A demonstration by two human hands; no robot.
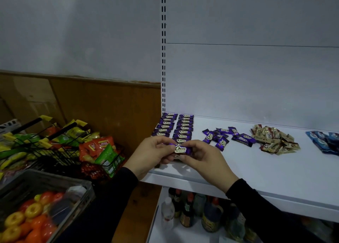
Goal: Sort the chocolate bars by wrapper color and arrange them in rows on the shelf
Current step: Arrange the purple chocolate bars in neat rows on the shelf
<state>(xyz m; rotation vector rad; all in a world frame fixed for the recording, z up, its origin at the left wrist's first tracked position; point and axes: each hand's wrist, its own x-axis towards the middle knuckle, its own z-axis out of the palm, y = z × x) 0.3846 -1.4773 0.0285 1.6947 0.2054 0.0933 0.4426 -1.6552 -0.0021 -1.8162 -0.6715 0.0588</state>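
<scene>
Left hand [153, 151] and right hand [202, 157] pinching 1 purple chocolate bar [180, 148] by its ends, 2 purple rows [174, 128] just behind the grip, loose purple pile [226, 135] to its right, white shelf [256, 171] beneath

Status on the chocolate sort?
Left hand and right hand pinch one purple bar. Two purple rows started. Path clear.
</scene>
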